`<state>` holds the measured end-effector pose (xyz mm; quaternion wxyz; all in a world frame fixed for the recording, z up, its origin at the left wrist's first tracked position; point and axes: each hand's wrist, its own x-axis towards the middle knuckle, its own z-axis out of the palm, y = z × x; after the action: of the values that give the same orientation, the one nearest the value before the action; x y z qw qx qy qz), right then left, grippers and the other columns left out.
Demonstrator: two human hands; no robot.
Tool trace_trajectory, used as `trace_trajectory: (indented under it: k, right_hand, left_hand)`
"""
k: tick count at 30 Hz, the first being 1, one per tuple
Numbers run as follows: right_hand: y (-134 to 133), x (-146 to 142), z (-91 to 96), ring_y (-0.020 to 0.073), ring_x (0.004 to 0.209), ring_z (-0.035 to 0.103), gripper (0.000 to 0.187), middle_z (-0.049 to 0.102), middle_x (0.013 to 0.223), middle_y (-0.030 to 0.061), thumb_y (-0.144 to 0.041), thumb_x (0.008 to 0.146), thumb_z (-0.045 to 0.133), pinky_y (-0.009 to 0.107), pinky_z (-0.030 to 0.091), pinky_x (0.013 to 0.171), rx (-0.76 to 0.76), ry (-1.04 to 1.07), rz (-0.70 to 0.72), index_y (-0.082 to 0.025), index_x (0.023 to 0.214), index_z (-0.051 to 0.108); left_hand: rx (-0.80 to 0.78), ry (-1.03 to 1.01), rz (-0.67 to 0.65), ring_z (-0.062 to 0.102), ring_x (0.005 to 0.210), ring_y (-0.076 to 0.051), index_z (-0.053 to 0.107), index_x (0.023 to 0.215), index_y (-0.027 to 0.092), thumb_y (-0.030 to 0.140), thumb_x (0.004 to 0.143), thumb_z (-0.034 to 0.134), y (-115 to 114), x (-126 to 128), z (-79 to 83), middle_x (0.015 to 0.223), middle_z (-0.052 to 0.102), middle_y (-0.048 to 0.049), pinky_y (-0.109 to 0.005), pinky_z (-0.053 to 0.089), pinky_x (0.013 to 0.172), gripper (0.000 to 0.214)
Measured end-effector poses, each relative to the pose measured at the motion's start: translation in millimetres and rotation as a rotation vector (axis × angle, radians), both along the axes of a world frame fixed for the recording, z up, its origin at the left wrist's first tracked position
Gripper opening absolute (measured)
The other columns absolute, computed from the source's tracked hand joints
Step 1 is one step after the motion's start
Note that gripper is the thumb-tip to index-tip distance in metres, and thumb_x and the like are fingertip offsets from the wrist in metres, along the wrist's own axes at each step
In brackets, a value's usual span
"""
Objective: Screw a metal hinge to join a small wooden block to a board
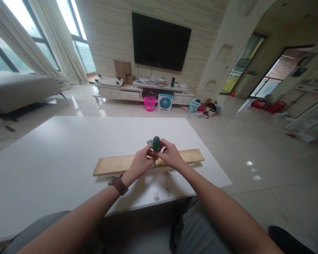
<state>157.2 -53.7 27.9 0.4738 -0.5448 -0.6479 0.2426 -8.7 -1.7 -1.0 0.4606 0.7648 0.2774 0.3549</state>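
Over the board (116, 163) on the counter (69, 141), left hand (141, 160) and right hand (172, 154) curl closed round a screwdriver (155, 145), the screwing apparently unfinished.

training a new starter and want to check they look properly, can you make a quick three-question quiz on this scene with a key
1. What is between the left hand and the right hand?
a) a pair of pliers
b) a green-handled screwdriver
c) a hammer

2. True or false: the wooden board extends past the hands on both sides.

3. Which wrist wears the brown-strapped wristwatch?

Key: 1. b; 2. true; 3. left
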Motion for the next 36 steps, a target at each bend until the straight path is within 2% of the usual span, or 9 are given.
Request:
trace_trajectory:
  k: [5,9,13,18,23,26,29,33,36]
  right_hand:
    - [-3.2,-2.0,1.4,0.0164,0.077,0.064,0.018,0.068,0.081,-0.0014,-0.034,0.083,0.079,0.027,0.045,0.066,-0.002,-0.030,0.004,-0.021,0.090,0.068]
    - [-4.8,7.8,8.2,0.0176,0.078,0.066,0.024,0.073,0.085,0.0019,-0.042,0.082,0.078,0.028,0.049,0.065,0.052,0.035,-0.069,-0.021,0.090,0.070]
    - [-10.7,28.8,15.0,0.0209,0.083,0.071,0.033,0.079,0.094,0.0076,-0.046,0.075,0.082,0.030,0.052,0.067,0.038,0.157,-0.108,-0.019,0.092,0.072]
    - [-31.3,60.1,21.0,0.0222,0.085,0.073,0.030,0.079,0.091,0.0082,-0.040,0.072,0.085,0.033,0.056,0.072,-0.044,0.083,-0.078,-0.017,0.088,0.072]
    - [-50.9,80.9,20.1,0.0201,0.079,0.071,0.024,0.079,0.086,0.0065,-0.037,0.075,0.082,0.032,0.055,0.072,-0.135,-0.125,-0.032,-0.017,0.085,0.074]
    - [-56.8,87.4,14.2,0.0186,0.078,0.070,0.017,0.078,0.085,0.0043,-0.033,0.077,0.079,0.031,0.053,0.072,-0.179,-0.218,0.005,-0.018,0.085,0.075]
    - [-59.2,91.4,7.7,0.0167,0.075,0.067,0.014,0.077,0.082,0.0029,-0.028,0.077,0.078,0.029,0.051,0.070,-0.218,-0.276,0.024,-0.018,0.085,0.076]
    - [-58.8,94.3,2.5,0.0142,0.068,0.062,0.012,0.075,0.076,0.0015,-0.025,0.076,0.078,0.027,0.048,0.065,-0.250,-0.298,0.031,-0.017,0.085,0.077]
    - [-57.3,95.0,2.4,0.0131,0.065,0.059,0.010,0.073,0.074,0.0007,-0.024,0.075,0.078,0.026,0.048,0.063,-0.261,-0.294,0.025,-0.018,0.083,0.076]
  left_hand:
    - [-0.010,0.056,-0.075,0.073,0.099,-0.022,0.062,0.124,0.020,0.016,0.077,0.068,-0.6,-3.5,-9.9,0.114,0.075,-0.0077,-0.037,0.064,0.084,0.048]
    - [0.085,0.193,-0.058,0.074,0.098,-0.023,0.060,0.117,0.021,0.015,0.078,0.067,-0.1,-14.5,-21.3,0.105,0.074,-0.0061,-0.039,0.064,0.085,0.040]
    - [0.247,0.325,-0.089,0.072,0.106,-0.025,0.059,0.119,0.021,0.010,0.081,0.060,-1.9,-31.5,-26.1,0.114,0.073,-0.0089,-0.043,0.060,0.094,0.040]
    - [0.462,0.421,-0.157,0.066,0.114,-0.026,0.059,0.123,0.022,0.008,0.084,0.057,-6.6,-53.0,-21.1,0.121,0.069,-0.0088,-0.045,0.057,0.099,0.041]
    - [0.549,0.489,-0.211,0.065,0.107,-0.027,0.061,0.118,0.023,0.012,0.092,0.057,-19.1,-68.5,-12.0,0.114,0.068,-0.0087,-0.043,0.056,0.093,0.028]
    - [0.588,0.498,-0.264,0.064,0.105,-0.026,0.063,0.114,0.022,0.013,0.096,0.056,-31.0,-73.3,-6.7,0.113,0.069,-0.0084,-0.041,0.055,0.091,0.021]
    - [0.620,0.495,-0.333,0.063,0.101,-0.023,0.064,0.102,0.021,0.013,0.099,0.053,-41.0,-75.6,-3.2,0.109,0.069,-0.0074,-0.037,0.052,0.087,0.014]
    - [0.683,0.493,-0.406,0.062,0.095,-0.021,0.061,0.086,0.020,0.012,0.101,0.051,-46.7,-76.0,-4.7,0.105,0.069,-0.0055,-0.034,0.049,0.083,0.020]
    - [0.689,0.506,-0.425,0.062,0.094,-0.020,0.061,0.086,0.020,0.012,0.101,0.053,-47.7,-75.6,-7.3,0.105,0.069,-0.0050,-0.034,0.047,0.082,0.018]
